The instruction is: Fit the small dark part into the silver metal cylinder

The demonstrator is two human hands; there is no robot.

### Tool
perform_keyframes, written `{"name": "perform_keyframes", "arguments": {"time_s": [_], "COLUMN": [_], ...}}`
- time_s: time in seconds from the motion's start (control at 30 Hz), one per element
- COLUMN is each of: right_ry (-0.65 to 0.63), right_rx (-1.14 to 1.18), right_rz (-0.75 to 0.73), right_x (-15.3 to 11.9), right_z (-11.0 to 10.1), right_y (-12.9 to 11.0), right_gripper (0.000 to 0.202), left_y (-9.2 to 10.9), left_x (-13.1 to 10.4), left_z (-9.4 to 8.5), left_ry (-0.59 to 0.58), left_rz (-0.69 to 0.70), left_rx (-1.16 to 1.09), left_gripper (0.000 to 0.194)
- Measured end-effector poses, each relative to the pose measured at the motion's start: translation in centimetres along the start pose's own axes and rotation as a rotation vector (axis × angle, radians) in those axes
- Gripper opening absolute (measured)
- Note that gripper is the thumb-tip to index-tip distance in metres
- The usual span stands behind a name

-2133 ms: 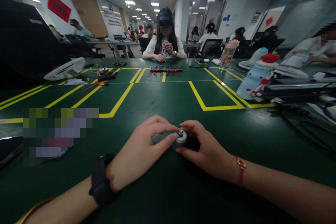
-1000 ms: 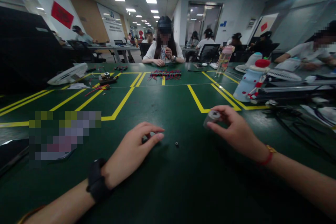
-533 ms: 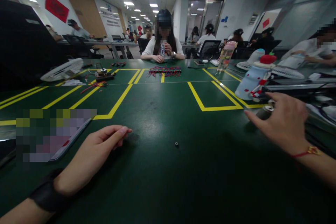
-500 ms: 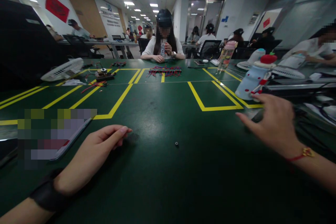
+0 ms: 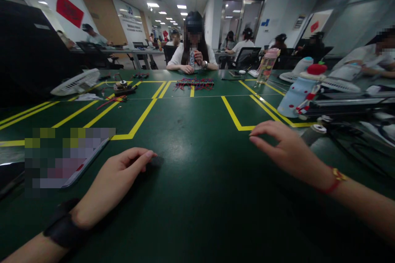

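Observation:
My left hand (image 5: 125,172) hovers low over or rests on the green table (image 5: 185,205) at the left, its thumb and fingers pinched together. Whatever it holds, if anything, is hidden. Opposite it, my right hand (image 5: 284,148) is above the right half of the table, thumb tip and index fingertip close together in a pinch. Nothing can be made out between these fingertips. A grey cylindrical part with a pale end (image 5: 320,128) lies just beyond the right hand. Beside my left hand is a flat, blurred-out tablet-like object (image 5: 83,162).
A light blue bottle with a red top (image 5: 294,92) and a pink-lidded bottle (image 5: 268,65) stand at right. Cables (image 5: 358,148) lie beyond the right wrist. Wired parts (image 5: 195,84) and a white fan (image 5: 75,82) are farther back. A person (image 5: 193,49) sits opposite.
My right hand has come left, away from the blue bottle, and its thumb and index have closed together. The small dark ring on the table no longer shows. My left hand is nearly unchanged.

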State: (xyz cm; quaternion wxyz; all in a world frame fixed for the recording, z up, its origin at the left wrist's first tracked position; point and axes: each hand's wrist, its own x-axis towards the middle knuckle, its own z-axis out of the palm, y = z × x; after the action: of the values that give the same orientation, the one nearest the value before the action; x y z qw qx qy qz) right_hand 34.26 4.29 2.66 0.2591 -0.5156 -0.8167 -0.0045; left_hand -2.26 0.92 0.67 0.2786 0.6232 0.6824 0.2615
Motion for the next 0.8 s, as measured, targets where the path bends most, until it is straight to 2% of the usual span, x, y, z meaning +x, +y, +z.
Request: {"name": "perform_keyframes", "arguments": {"time_s": [0.07, 0.13, 0.2, 0.27, 0.33, 0.5, 0.63, 0.8], "right_ry": [0.1, 0.123, 0.066, -0.012, -0.054, -0.05, -0.078, -0.047], "right_rx": [-0.197, -0.366, -0.442, -0.427, -0.396, -0.394, -0.364, -0.33], "right_rz": [0.132, 0.315, 0.491, 0.6, 0.658, 0.767, 0.788, 0.767], "right_x": [-0.7, -1.6, -2.4, -2.9, -3.1, -2.7, -2.7, -3.0], "right_z": [-2.6, -4.7, -6.1, -7.0, -7.3, -7.6, -7.9, -7.8], "right_y": [3.7, 7.2, 9.9, 11.4, 11.9, 11.6, 11.4, 11.7], "right_gripper": [0.024, 0.028, 0.032, 0.036, 0.04, 0.04, 0.039, 0.042], "left_y": [0.2, 0.3, 0.2, 0.2, 0.3, 0.9, 0.9, 0.7], "left_x": [0.0, 0.0, 0.0, 0.0, -0.2, -0.5, -0.5, -0.6], "left_z": [0.1, 0.1, 0.1, 0.0, -0.1, -0.2, -0.2, -0.3], "left_ry": [-0.006, -0.021, -0.032, -0.034, -0.03, -0.041, -0.052, -0.036], "left_rz": [-0.008, -0.014, -0.018, -0.028, -0.034, -0.052, -0.046, -0.029], "left_rx": [0.002, 0.003, 0.0, 0.003, 0.008, 0.019, 0.01, 0.032], "left_gripper": [0.042, 0.042, 0.041, 0.041, 0.04, 0.04, 0.039, 0.039]}}
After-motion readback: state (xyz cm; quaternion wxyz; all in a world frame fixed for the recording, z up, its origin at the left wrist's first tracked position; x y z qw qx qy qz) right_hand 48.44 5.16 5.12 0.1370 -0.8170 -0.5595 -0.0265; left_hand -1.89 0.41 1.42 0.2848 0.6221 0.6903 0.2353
